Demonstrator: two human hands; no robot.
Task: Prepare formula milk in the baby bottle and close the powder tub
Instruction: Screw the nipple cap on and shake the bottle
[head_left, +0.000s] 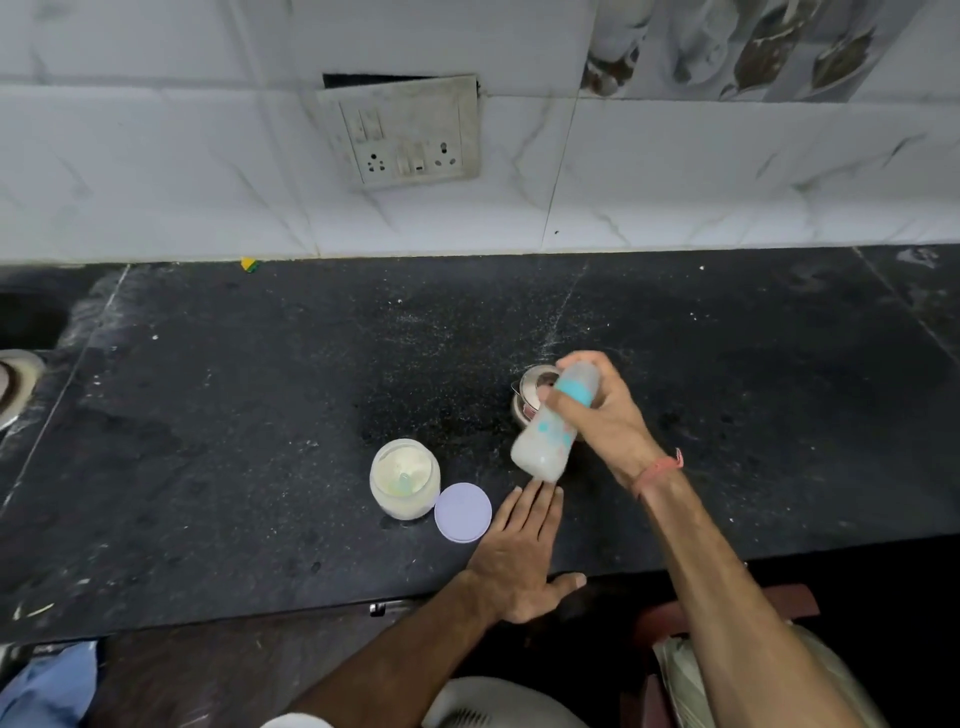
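Note:
My right hand (605, 410) grips the baby bottle (550, 434) around its teal collar. The bottle is tilted in the air, blurred, with milky liquid inside. My left hand (519, 551) rests flat on the black counter (234, 441), fingers straight, just below the bottle's base. The powder tub (404, 478) stands open on the counter to the left, with pale powder and a scoop inside. Its lilac lid (462, 512) lies flat beside it, between the tub and my left hand.
A small steel vessel (530, 395) stands behind the bottle, partly hidden by my right hand. White powder specks dot the counter. A switchboard (405, 132) sits on the tiled wall. A steel object (13, 384) lies at the far left edge.

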